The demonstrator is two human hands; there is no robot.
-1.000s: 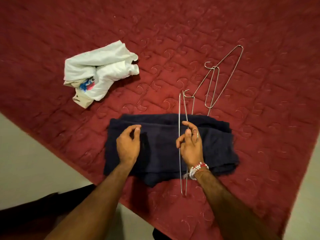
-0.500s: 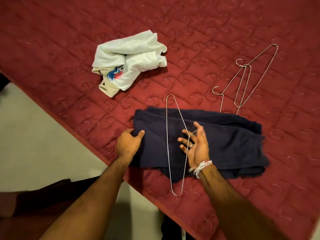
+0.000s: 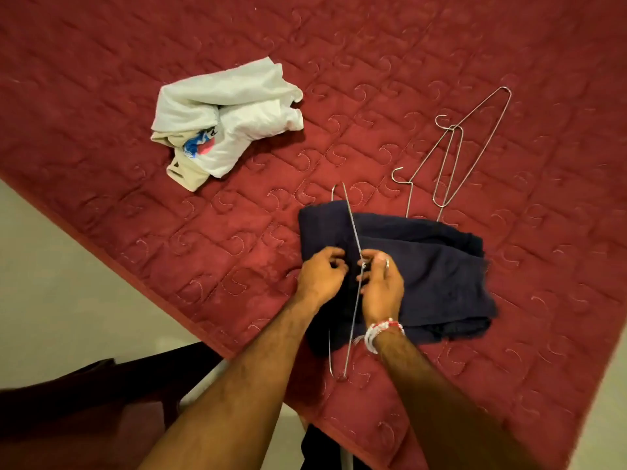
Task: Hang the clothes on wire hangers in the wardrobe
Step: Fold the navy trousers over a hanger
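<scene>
- Right hand (image 3: 381,283) pinches the wire hanger (image 3: 353,227) at its neck, standing it over the folded navy garment (image 3: 434,266).
- Left hand (image 3: 320,276) curls alongside, perhaps gathering cloth for threading; its grip is unclear.

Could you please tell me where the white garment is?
In the head view, the crumpled white garment lies on the red quilt, up and left of the navy cloth.

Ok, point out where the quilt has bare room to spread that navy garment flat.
Bare quilt runs wide beyond the white garment and spare hangers; another patch lies between the white garment and the navy garment. Crowded around the navy garment: the held hanger crosses it, spare hangers reach its far edge.
</scene>
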